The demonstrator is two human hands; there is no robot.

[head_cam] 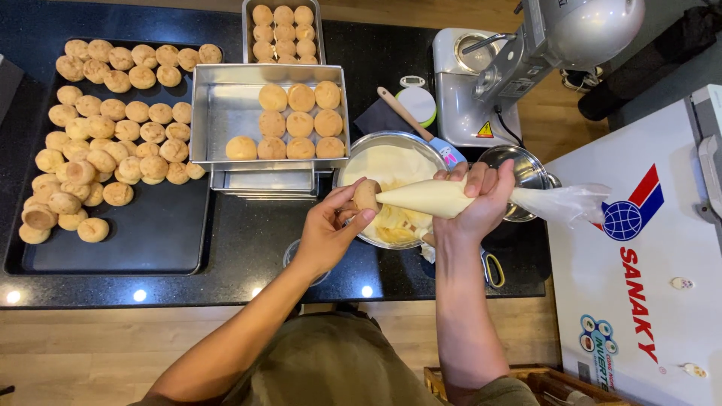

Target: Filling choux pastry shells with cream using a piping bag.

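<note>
The black counter (248, 248) carries all the work items. On its left lies a large dark baking tray (150, 248) covered with many loose round puffs (113, 135). At centre, a square metal pan (218, 113) rests on stacked pans and holds ten puffs in rows; a narrower metal pan (284, 30) beyond it is full of puffs. To the right stand a grey stand mixer (526, 53) and a white chest freezer (639, 286).

Step in hand, as judged: filling one puff with cream. The metal bowl (391, 188) of pale cream sits directly under the hands. The right hand (477, 199) is closed in a fist around the piping bag (429, 197), with the twisted plastic tail trailing right. The left hand (335, 222) pinches a single puff (366, 197) between thumb and fingers; the bag tip meets the puff.

The next move calls for steady pressure on the bag, with the puff held firm.

Obstructions: a spatula (417, 124) leans on the bowl rim, and a small steel bowl (526, 169) sits just behind the right hand. The route to the square pan appears unobstructed.
</note>
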